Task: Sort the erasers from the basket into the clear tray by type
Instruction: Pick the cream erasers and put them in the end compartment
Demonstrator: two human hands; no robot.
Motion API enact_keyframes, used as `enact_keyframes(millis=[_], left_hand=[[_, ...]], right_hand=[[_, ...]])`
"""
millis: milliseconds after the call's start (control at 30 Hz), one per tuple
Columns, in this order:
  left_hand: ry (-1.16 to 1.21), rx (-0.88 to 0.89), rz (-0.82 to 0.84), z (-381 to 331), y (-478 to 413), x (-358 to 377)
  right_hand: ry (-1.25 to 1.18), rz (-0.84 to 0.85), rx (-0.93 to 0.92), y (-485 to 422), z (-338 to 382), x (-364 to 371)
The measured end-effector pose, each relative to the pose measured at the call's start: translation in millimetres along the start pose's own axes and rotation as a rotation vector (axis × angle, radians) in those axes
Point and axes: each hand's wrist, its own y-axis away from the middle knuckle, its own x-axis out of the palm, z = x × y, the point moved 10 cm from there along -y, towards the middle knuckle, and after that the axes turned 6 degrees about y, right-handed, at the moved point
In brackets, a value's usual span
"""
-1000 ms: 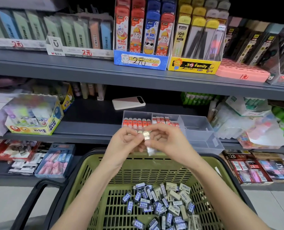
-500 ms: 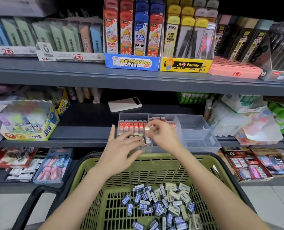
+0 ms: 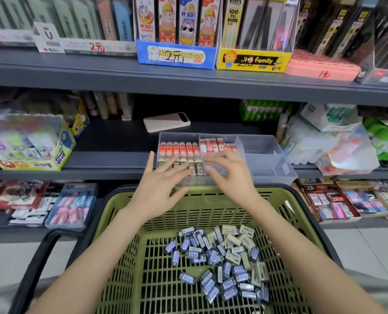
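A clear divided tray (image 3: pixel 267 159) stands on the middle shelf. Its left compartment holds a row of red-sleeved erasers (image 3: pixel 179 148) and, in front, a row of dark 2B erasers (image 3: pixel 196 169); the middle compartment holds red-and-white erasers (image 3: pixel 213 145). My left hand (image 3: pixel 159 189) hovers with fingers spread over the tray's front left, holding nothing. My right hand (image 3: pixel 231 175) is beside it with fingers relaxed, over the tray's front middle, also holding nothing. Below, the green basket (image 3: pixel 129 257) holds a heap of several blue-sleeved and pale erasers (image 3: pixel 222 261).
A phone (image 3: pixel 167 122) lies on the shelf behind the tray. A glue box (image 3: pixel 33 152) stands at left and plastic packets (image 3: pixel 337 148) at right. The upper shelf edge (image 3: pixel 188 83) overhangs the tray. Eraser boxes (image 3: pixel 328 200) fill the lower shelf.
Both hands carried a dark 2B eraser from above the basket to the tray's left compartment and let go of it. The fingers have now spread open.
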Motion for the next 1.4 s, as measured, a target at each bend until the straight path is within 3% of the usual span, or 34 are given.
enact_keyframes(millis=[67, 133, 200, 267, 400, 533, 600, 700, 867, 967, 1100, 1267, 1400], left_hand=[[-0.015, -0.01, -0.048, -4.5, 7.2, -5.4], [-0.008, -0.001, -0.12, -12.5, 18.4, -11.3], [0.017, 0.032, -0.214, -24.2, 32.1, -16.6], [0.06, 0.065, -0.285, -36.3, 45.1, -17.5], [0.109, 0.072, -0.209, -54.9, 59.3, 2.2], [0.169, -0.03, -0.093, -51.5, 66.2, 23.1], [0.221, -0.107, -0.058, -46.4, 69.8, 29.8], [0.308, -0.233, 0.007, -38.1, 74.4, 43.8], [0.537, -0.434, 0.065, -31.2, 80.8, 68.5], [0.813, -0.705, 0.125, -25.3, 94.7, 96.0], [1.182, -1.039, 0.216, -23.0, 118.2, 137.0], [1.186, -1.021, 0.384, -28.2, 127.3, 158.9], [1.102, -0.979, 0.35, -23.8, 128.6, 158.0]], right_hand=[[-0.13, -0.125, 0.011, 29.4, -8.2, -22.2], [-0.182, -0.126, 0.103, 61.7, -30.7, -24.5], [-0.174, 0.026, 0.281, 92.6, -67.0, -2.4], [-0.012, 0.282, 0.448, 126.3, -105.5, 32.7], [0.406, 0.664, 0.508, 177.2, -152.1, 81.9], [0.484, 0.779, 0.447, 197.4, -165.3, 119.1], [0.53, 0.736, 0.41, 196.8, -167.6, 124.8], [0.426, 0.65, 0.42, 193.1, -170.1, 126.3], [0.261, 0.697, 0.367, 196.7, -154.3, 141.5], [0.007, 0.694, 0.474, 199.9, -140.2, 143.2], [-0.523, 0.739, 0.617, 206.6, -98.5, 150.6], [-0.611, 0.788, 0.508, 196.8, -55.7, 154.1], [-0.599, 0.812, 0.56, 204.4, -53.5, 152.9]])
